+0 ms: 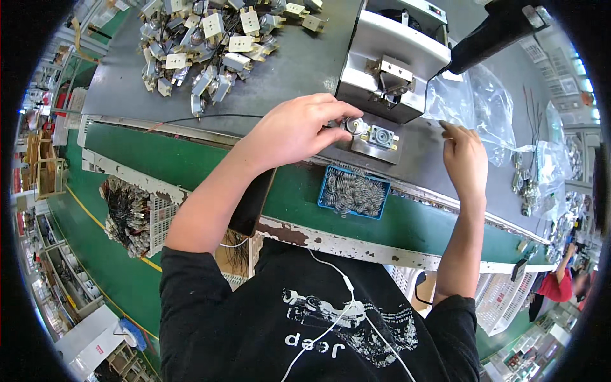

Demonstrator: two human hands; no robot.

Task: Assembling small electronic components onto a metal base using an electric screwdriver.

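Note:
My left hand [299,124] reaches over the bench and pinches a small round metal part [356,126] between thumb and fingers. Directly beside that part, a square metal fitting with a round centre [381,136] sits on a metal block fixture [375,151]. My right hand [466,159] is held to the right of the fixture, its thumb and bent fingers apart, close to a clear plastic bag [474,102]. Nothing shows clearly in it. In front of the fixture, a blue tray [322,198] holds many coiled metal springs [353,192].
Beyond the fixture stands a bench machine [398,38] with a metal head and a black handle [496,38]. Many metal-and-ceramic switch-like parts [213,25] are heaped at the far left. Wired parts [527,181] lie at the right. A co-worker in red [557,286] is at the far right.

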